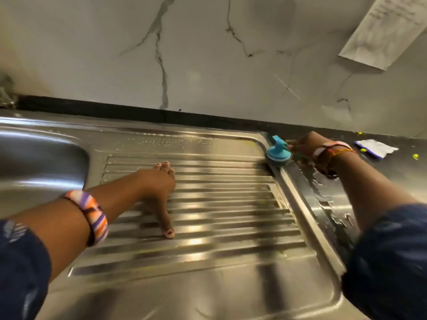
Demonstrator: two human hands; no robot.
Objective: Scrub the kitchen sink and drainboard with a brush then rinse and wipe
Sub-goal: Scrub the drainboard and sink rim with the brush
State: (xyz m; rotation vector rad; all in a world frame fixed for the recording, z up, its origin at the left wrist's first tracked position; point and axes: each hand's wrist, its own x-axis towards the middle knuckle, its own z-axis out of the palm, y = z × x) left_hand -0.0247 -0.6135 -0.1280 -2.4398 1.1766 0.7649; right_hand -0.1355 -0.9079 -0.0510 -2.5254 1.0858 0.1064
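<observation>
Your brush, a round blue scrubber with a knob handle, sits bristles-down on the far right corner of the drainboard, right at the raised rim where steel meets the dark bench. Your right hand reaches to the handle from the right; the fingertips meet it, but motion blur means you cannot tell how firmly they close round it, so treat it as a light hold. Your left hand lies flat on the ribbed middle of the drainboard, fingers straight and spread, pressing down and holding nothing. The sink bowl shows only as a curved edge at the far left. By the look of things you are in the scrubbing stage: a thin film of suds or droplets lies along the far rim of the drainboard, and wet streaks and foam run down the bench just right of the steel edge. The ribs nearer you look dull and unrinsed, no cloth is in view, and no running water can be seen, so rinsing and wiping seem to lie ahead. On the bench to the far right lies a white paper scrap with small yellow-green bits near it. Behind everything rises a pale marbled wall with grey veins, a black strip at its foot, and a sheet of paper stuck up at the top right.
</observation>
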